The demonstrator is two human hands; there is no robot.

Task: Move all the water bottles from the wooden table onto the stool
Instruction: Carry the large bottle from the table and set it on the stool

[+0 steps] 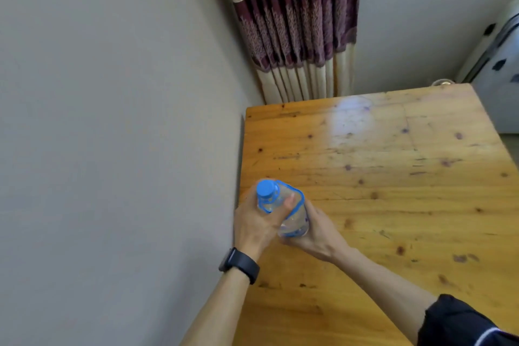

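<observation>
- So right now both hands are on 1 water bottle (283, 208) at the near left corner of the wooden table (393, 177), close to the wall (112, 121).
- Left hand (257, 223), the one with the black watch (240, 264), is wrapped around the upper part just below the blue cap (265, 189), thumb across the front. Right hand (314, 229) cups the lower body from the right side.
- Bottle sits between the 2 palms, tilted, cap leaning left and away. I can't tell if the base touches the wood.
- My take on doing this bit well: hold the firm neck, don't crush the thin clear body, straighten it up before carrying.
- No stool in view, so I'd guess a turn away from the table is needed; keep a firm grip through it.
- No other bottles visible on the table.
</observation>
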